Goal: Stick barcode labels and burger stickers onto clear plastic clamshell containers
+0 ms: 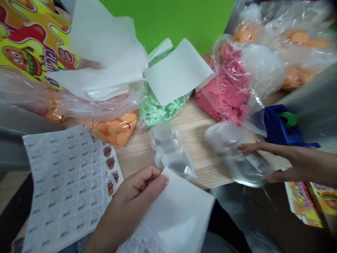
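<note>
My left hand point(137, 203) pinches the corner of a white sticker sheet point(181, 207) between thumb and fingers, low in the middle of the head view. Printed labels show on the sheet's lower part. At the right, my right hand point(297, 161) reaches over a stack of clear plastic clamshell boxes point(244, 165), fingers stretched out and thumb apart near its close end. Whether the fingertips press on the stack I cannot tell. Another clear clamshell box point(171, 151) lies open on the wooden table, just beyond the left hand.
Bags of orange pieces point(113, 128), green pieces point(160, 109) and pink pieces point(223, 84) line the back, with white papers point(181, 70) on some. A blue tape dispenser point(281, 126) stands right. Label sheets point(65, 182) lie left; printed cartons point(305, 203) sit below the table's right edge.
</note>
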A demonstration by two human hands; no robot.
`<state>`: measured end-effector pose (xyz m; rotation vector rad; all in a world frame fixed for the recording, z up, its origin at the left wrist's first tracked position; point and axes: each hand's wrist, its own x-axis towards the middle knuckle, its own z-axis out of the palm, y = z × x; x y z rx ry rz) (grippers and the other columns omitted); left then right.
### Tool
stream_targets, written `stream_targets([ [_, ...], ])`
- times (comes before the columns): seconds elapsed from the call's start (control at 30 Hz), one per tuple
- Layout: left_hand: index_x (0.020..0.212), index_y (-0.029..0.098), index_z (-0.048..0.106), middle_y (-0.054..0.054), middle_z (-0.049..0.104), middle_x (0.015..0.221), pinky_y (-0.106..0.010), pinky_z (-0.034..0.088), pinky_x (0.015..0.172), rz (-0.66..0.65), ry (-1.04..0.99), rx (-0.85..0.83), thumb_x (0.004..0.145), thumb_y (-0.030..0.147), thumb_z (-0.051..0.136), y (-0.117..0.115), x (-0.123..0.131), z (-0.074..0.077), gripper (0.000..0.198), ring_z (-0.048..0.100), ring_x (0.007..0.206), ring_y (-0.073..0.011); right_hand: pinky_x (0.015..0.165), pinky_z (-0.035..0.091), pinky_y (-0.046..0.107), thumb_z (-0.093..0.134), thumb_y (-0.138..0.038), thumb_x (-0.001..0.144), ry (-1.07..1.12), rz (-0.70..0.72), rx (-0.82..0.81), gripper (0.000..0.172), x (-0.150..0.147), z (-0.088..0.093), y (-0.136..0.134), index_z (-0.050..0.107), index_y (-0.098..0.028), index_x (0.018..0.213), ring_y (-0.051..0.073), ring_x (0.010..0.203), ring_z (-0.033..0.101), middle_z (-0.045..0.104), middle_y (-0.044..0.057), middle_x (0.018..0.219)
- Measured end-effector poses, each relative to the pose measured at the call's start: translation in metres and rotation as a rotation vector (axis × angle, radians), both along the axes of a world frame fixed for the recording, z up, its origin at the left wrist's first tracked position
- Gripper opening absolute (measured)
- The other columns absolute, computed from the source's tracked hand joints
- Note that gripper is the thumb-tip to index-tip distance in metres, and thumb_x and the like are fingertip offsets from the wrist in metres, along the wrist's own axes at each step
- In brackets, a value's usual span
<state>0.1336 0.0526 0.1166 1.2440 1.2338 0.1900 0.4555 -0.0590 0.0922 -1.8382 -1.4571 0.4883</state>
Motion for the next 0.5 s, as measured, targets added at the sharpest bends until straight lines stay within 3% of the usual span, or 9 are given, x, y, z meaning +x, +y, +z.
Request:
stream_targets([
  [0.07, 0.064, 0.018, 0.051, 0.008, 0.045, 0.053, -0.015, 0.031, 0.043, 0.041, -0.020, -0.146, 0.076, 0.047, 0.062, 0.005, 0.006, 0.007, 0.033, 0.040, 0.046, -0.0056, 0.083, 0.054, 0.048, 0.059, -0.045, 0.083, -0.034, -0.002, -0.017, 0.023, 0.000, 0.000, 0.002, 0.067, -0.031, 0.099, 0.028, 0.107, 0.062, 0.067, 0.004, 0.109],
  [0.13, 0.067, 0.018, 0.053, 0.008, 0.048, 0.054, -0.015, 0.032, 0.044, 0.002, -0.053, -0.213, 0.077, 0.046, 0.062, 0.008, 0.013, 0.007, 0.031, 0.042, 0.047, -0.0057, 0.095, 0.045, 0.055, 0.063, -0.046, 0.079, -0.053, 0.016, -0.034, 0.024, -0.008, 0.003, 0.003, 0.067, -0.032, 0.098, 0.032, 0.114, 0.056, 0.064, 0.004, 0.115],
  [0.23, 0.072, 0.018, 0.055, 0.007, 0.051, 0.056, -0.015, 0.033, 0.044, -0.078, -0.115, -0.259, 0.080, 0.044, 0.060, 0.008, 0.020, 0.004, 0.028, 0.043, 0.048, -0.0060, 0.105, 0.036, 0.054, 0.068, -0.048, 0.074, 0.044, 0.119, -0.088, 0.043, -0.047, 0.004, 0.006, 0.057, -0.034, 0.114, 0.033, 0.121, 0.049, 0.055, 0.004, 0.128],
  [0.27, 0.073, 0.019, 0.056, 0.007, 0.050, 0.057, -0.015, 0.033, 0.045, -0.087, -0.139, -0.263, 0.082, 0.045, 0.058, 0.007, 0.020, 0.003, 0.028, 0.043, 0.048, -0.0058, 0.102, 0.043, 0.049, 0.068, -0.046, 0.075, 0.150, 0.180, -0.115, 0.053, -0.065, 0.003, 0.009, 0.048, -0.034, 0.123, 0.030, 0.120, 0.050, 0.053, 0.005, 0.129],
  [0.3, 0.075, 0.019, 0.057, 0.007, 0.051, 0.058, -0.015, 0.034, 0.046, -0.086, -0.173, -0.274, 0.083, 0.045, 0.057, 0.006, 0.018, 0.003, 0.028, 0.044, 0.050, -0.0058, 0.091, 0.052, 0.039, 0.067, -0.043, 0.078, 0.221, 0.274, -0.140, 0.051, -0.082, 0.002, 0.013, 0.045, -0.035, 0.123, 0.025, 0.113, 0.055, 0.056, 0.003, 0.123],
  [0.33, 0.079, 0.019, 0.058, 0.006, 0.053, 0.061, -0.015, 0.035, 0.049, -0.092, -0.217, -0.294, 0.084, 0.045, 0.057, 0.004, 0.015, 0.004, 0.027, 0.046, 0.052, -0.0061, 0.080, 0.056, 0.031, 0.064, -0.038, 0.081, 0.290, 0.298, -0.140, 0.036, -0.098, 0.000, 0.017, 0.048, -0.034, 0.113, 0.019, 0.098, 0.061, 0.061, 0.001, 0.106],
  [0.4, 0.090, 0.021, 0.061, 0.004, 0.059, 0.072, -0.017, 0.039, 0.056, -0.143, -0.305, -0.365, 0.082, 0.042, 0.060, 0.002, 0.003, 0.007, 0.023, 0.052, 0.062, -0.0084, 0.057, 0.052, 0.018, 0.058, -0.032, 0.087, 0.366, 0.238, -0.078, 0.013, -0.121, -0.003, 0.027, 0.049, -0.032, 0.096, 0.011, 0.072, 0.060, 0.057, -0.004, 0.081],
  [0.43, 0.095, 0.021, 0.061, 0.003, 0.061, 0.076, -0.018, 0.040, 0.060, -0.184, -0.323, -0.399, 0.082, 0.040, 0.061, 0.001, -0.004, 0.008, 0.023, 0.054, 0.067, -0.0100, 0.052, 0.049, 0.016, 0.056, -0.028, 0.089, 0.349, 0.200, -0.039, 0.008, -0.128, -0.003, 0.030, 0.049, -0.030, 0.091, 0.009, 0.066, 0.057, 0.054, -0.005, 0.076],
  [0.5, 0.096, 0.021, 0.062, 0.002, 0.060, 0.079, -0.020, 0.040, 0.064, -0.279, -0.271, -0.405, 0.084, 0.036, 0.059, -0.002, -0.017, 0.011, 0.019, 0.053, 0.071, -0.0115, 0.060, 0.048, 0.018, 0.055, -0.021, 0.088, 0.191, 0.156, 0.064, 0.009, -0.134, -0.002, 0.034, 0.053, -0.028, 0.093, 0.009, 0.075, 0.057, 0.057, -0.003, 0.085],
])
